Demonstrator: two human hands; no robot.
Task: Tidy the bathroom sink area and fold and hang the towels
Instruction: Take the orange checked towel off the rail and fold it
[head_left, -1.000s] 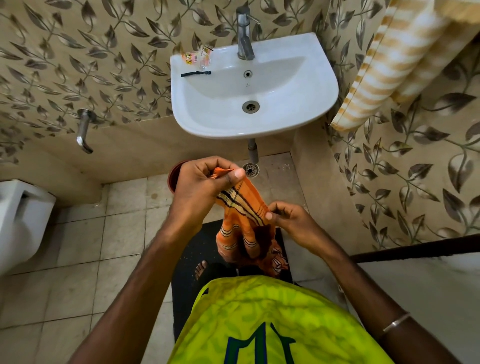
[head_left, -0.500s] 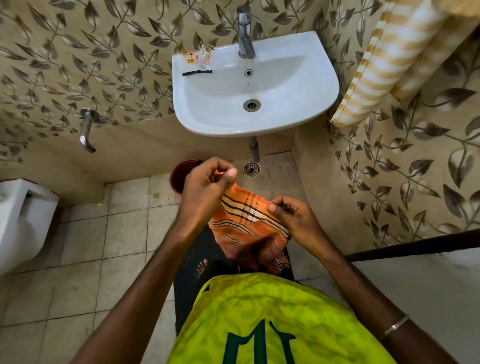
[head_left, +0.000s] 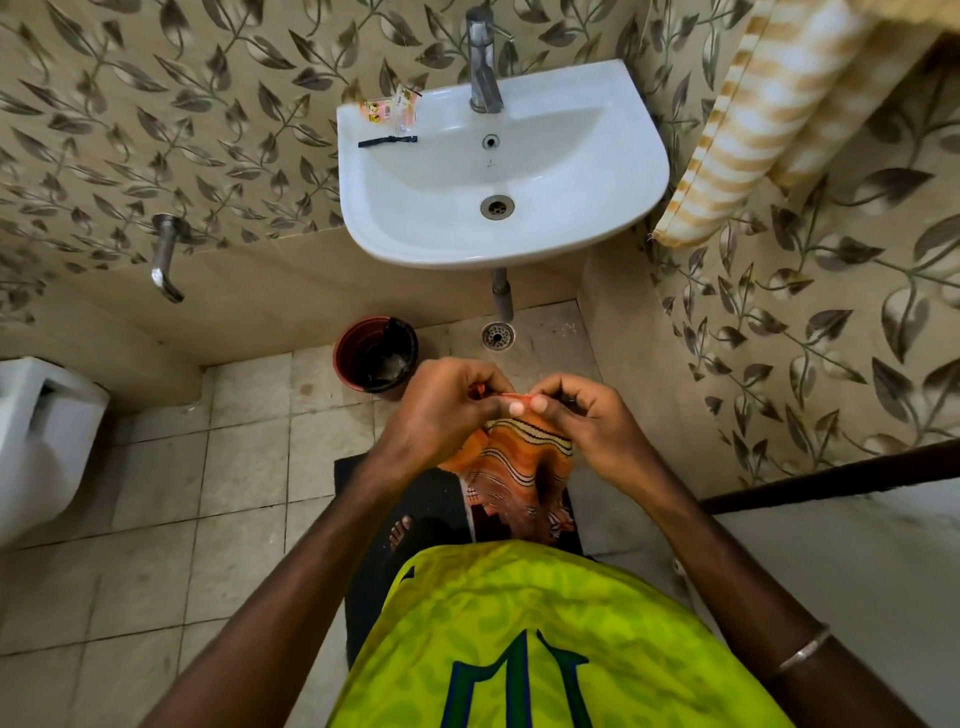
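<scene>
The left hand (head_left: 447, 410) and the right hand (head_left: 582, 421) meet in front of the person's chest, fingertips almost touching, each pinching the top edge of an orange striped towel (head_left: 514, 462). The cloth hangs down from the two pinches toward the yellow-green shirt (head_left: 524, 634), over a dark floor mat (head_left: 410, 499) where bare toes show. A metal bangle (head_left: 802, 647) sits on the right wrist. Just beyond the hands a reddish-brown bin (head_left: 375, 352) stands on the tiled floor beside the floor drain (head_left: 497, 335). Above it the white wall-mounted sink (head_left: 597, 208) carries a black comb (head_left: 387, 141) and small sachets (head_left: 389, 110) on its left rim, near the metal tap (head_left: 484, 73). A cream-and-yellow striped towel (head_left: 743, 124) hangs on the wall to the right of the sink.
</scene>
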